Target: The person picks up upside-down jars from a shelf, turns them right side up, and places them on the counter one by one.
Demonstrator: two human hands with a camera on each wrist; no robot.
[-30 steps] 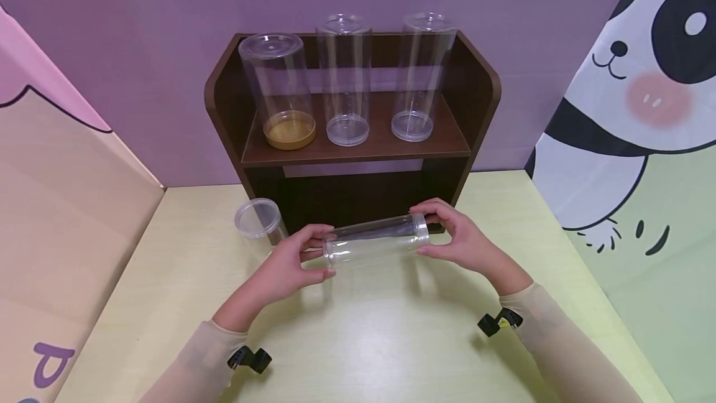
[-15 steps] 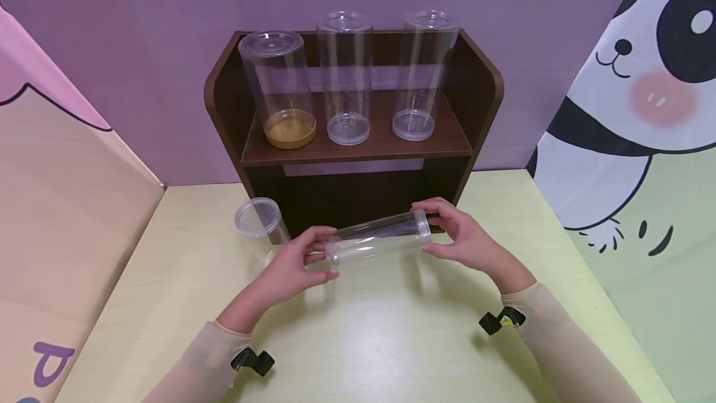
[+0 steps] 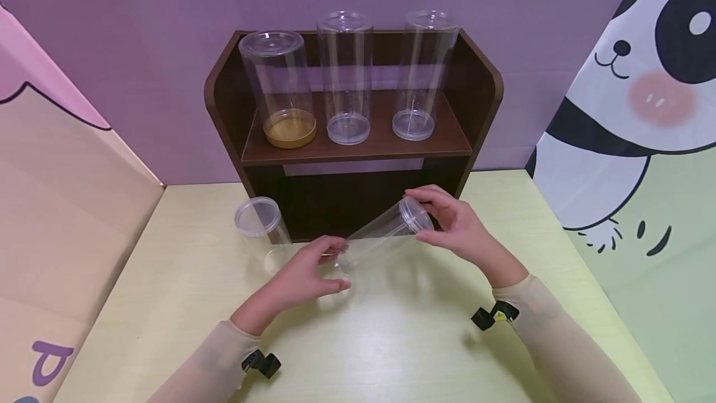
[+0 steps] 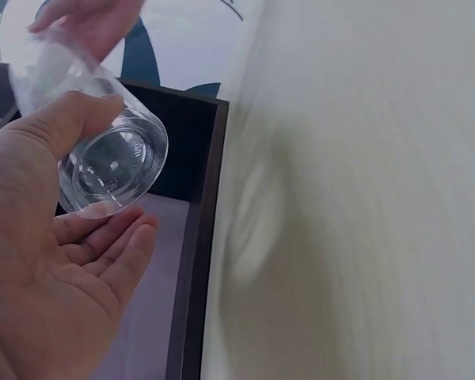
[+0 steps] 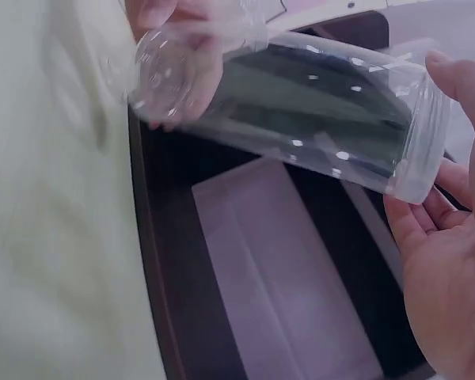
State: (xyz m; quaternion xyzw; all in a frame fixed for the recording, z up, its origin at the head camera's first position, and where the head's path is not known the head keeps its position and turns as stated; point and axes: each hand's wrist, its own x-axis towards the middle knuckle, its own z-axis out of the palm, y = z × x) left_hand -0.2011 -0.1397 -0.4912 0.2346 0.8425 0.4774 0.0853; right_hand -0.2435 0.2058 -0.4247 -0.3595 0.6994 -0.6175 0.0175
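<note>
item: clear tube jar (image 3: 380,234), tilting, lid end raised | left hand (image 3: 304,275) cupping base | right hand (image 3: 455,229) pinching lid end, seemingly firm | handling: keeping both ends supported, tipping slowly

This is looking like a staged play corner rather than a lived-in room: cartoon panels, one showing a panda (image 3: 643,79), are walling in a pale worktop (image 3: 391,341), and a small dark shelf (image 3: 358,142) is displaying clear jars (image 3: 345,73).

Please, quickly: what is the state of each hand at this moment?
Left hand: holds the bottom end of the clear jar, thumb and fingers round it.
Right hand: holds the jar's lidded end.
</note>
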